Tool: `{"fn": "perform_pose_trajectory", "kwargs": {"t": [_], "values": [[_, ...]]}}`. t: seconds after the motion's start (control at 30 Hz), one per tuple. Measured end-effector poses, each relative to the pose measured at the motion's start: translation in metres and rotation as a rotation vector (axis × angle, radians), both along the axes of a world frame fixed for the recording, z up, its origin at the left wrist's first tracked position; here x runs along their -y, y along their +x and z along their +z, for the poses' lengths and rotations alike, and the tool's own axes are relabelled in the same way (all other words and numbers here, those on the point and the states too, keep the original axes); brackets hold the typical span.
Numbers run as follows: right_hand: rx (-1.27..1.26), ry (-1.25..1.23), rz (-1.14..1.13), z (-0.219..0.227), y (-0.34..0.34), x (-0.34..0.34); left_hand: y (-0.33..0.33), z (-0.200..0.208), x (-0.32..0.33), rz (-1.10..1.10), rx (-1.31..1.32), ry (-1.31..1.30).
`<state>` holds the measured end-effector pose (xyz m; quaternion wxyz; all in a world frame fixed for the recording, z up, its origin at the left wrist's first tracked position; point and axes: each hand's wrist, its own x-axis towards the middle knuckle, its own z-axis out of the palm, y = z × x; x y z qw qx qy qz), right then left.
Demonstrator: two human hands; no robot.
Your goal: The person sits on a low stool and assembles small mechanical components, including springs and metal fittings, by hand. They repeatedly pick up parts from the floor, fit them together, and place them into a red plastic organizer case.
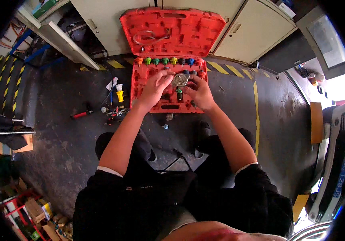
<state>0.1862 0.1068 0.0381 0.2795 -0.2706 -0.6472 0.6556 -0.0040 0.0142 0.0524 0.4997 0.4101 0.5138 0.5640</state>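
Note:
Between my two hands is a round silver metal radiator cap (180,80), held over a red plastic tool case (140,107). My left hand (156,88) is closed on its left side, and the fingers of my right hand (200,93) grip its right edge. Along the back of the case's lower half stands a row of coloured adapter caps, among them an orange one (139,61), a yellow one (174,61) and a blue one (191,62). Below the radiator cap sits a dark green fitting (179,93). My hands hide part of the case's moulded slots.
The case's open red lid (172,34), holding a clear hose (148,38), leans against pale cabinets (236,36). Left of the case lie a yellow-and-white bottle-shaped part (119,93), a red-handled tool (81,114) and tangled metal fittings (116,112). A small blue-topped piece (166,126) lies before it.

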Motion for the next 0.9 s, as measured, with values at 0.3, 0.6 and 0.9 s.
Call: {"fn": "perform_pose_trajectory", "kwargs": {"t": [0.3, 0.6, 0.9], "values": [[0.039, 0.044, -0.183, -0.007, -0.007, 0.007, 0.009, 0.002, 0.007, 0.159, -0.744, 0.412], [0.01, -0.114, 0.0, 0.0, -0.009, 0.015, 0.005, 0.005, 0.012, 0.147, -0.817, 0.367], [0.1, 0.307, -0.05, 0.0, -0.001, -0.008, 0.002, 0.002, 0.014, 0.1, -0.566, 0.313]]}}
